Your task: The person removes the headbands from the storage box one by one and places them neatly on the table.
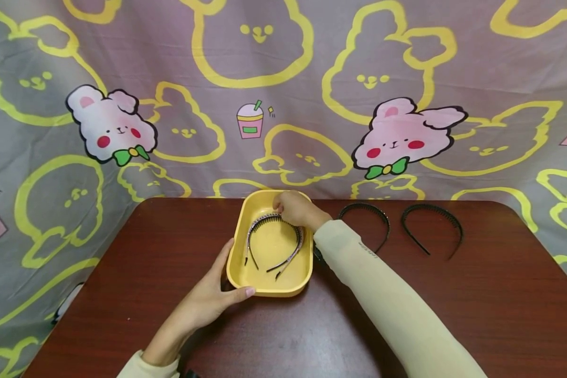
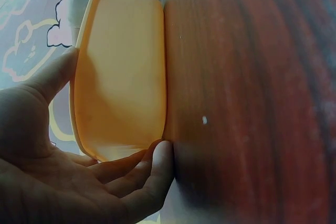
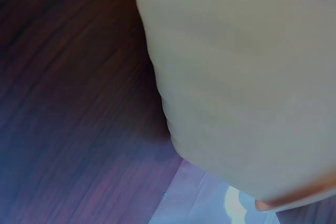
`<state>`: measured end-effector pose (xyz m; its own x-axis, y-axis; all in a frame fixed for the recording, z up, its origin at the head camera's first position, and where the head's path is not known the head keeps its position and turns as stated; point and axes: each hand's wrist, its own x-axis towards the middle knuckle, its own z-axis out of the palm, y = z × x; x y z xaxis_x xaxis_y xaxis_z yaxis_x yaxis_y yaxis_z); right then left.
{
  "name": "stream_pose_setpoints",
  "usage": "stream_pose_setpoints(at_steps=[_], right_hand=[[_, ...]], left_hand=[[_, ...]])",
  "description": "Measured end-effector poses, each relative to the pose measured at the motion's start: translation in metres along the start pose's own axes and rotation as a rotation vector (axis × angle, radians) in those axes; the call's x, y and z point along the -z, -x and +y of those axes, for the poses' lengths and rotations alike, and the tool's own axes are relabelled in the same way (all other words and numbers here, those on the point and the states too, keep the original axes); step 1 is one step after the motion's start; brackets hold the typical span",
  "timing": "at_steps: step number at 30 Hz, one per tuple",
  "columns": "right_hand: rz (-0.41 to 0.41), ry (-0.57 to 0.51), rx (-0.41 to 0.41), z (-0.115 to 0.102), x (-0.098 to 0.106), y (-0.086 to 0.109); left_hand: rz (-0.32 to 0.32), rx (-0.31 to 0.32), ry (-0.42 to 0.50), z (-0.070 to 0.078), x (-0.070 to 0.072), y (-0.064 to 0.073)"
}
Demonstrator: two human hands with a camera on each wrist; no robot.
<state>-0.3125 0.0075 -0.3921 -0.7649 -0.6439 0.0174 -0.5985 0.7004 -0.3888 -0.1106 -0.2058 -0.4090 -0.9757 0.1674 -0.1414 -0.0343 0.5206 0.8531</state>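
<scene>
A yellow plastic box [image 1: 270, 287] stands on the table, holding overlapping headbands [image 1: 252, 231], dark with comb teeth and patterned bands. My left hand [image 1: 208, 299] grips the box at its near left corner, thumb on the front rim and fingers along the left side. In the left wrist view, the left hand [image 2: 79, 150] has its thumb at the rim and its fingers curled under the end wall near the table. My right hand [image 1: 295, 209] reaches over the far right of the box and pinches the top of a headband. The right wrist view is mostly filled by the sleeve [image 3: 247, 77].
Two black toothed headbands lie to the right of the box, one headband [image 1: 388, 223] partly behind the right arm and another headband [image 1: 462, 231] farther right. The brown wooden table [image 1: 99, 294] meets a patterned cloth backdrop [image 1: 307, 105] at its far edge.
</scene>
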Motion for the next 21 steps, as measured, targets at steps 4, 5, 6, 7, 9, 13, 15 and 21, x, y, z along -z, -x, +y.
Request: stream_pose_setpoints(at_steps=[4,5,6,7,9,13,15,21], right_hand=[[-0.014,0.028,0.013,0.0011,-0.0010,-0.0006],[-0.020,0.032,0.015,0.0011,-0.0013,-0.0009],[-0.025,0.039,0.018,0.0011,-0.0016,-0.0014],[-0.031,0.044,0.019,0.0010,-0.0019,-0.0019],[-0.046,0.043,0.014,0.0006,-0.0021,-0.0029],[-0.059,0.044,0.006,-0.0005,-0.0016,-0.0036],[-0.061,0.040,0.004,-0.0006,-0.0011,-0.0035],[-0.053,0.017,0.000,0.0000,-0.0010,-0.0022]], left_hand=[[-0.001,-0.004,0.005,-0.0002,-0.0002,-0.0001],[-0.001,-0.004,0.004,-0.0003,-0.0003,0.0000],[-0.001,-0.004,0.002,-0.0004,-0.0003,0.0000],[-0.001,-0.005,0.001,-0.0005,-0.0004,0.0000],[-0.001,-0.007,0.002,-0.0007,-0.0004,0.0000],[-0.003,-0.013,0.013,-0.0008,-0.0004,-0.0005],[-0.003,-0.012,0.018,-0.0006,-0.0003,-0.0007],[-0.002,0.001,0.011,-0.0002,-0.0003,-0.0005]])
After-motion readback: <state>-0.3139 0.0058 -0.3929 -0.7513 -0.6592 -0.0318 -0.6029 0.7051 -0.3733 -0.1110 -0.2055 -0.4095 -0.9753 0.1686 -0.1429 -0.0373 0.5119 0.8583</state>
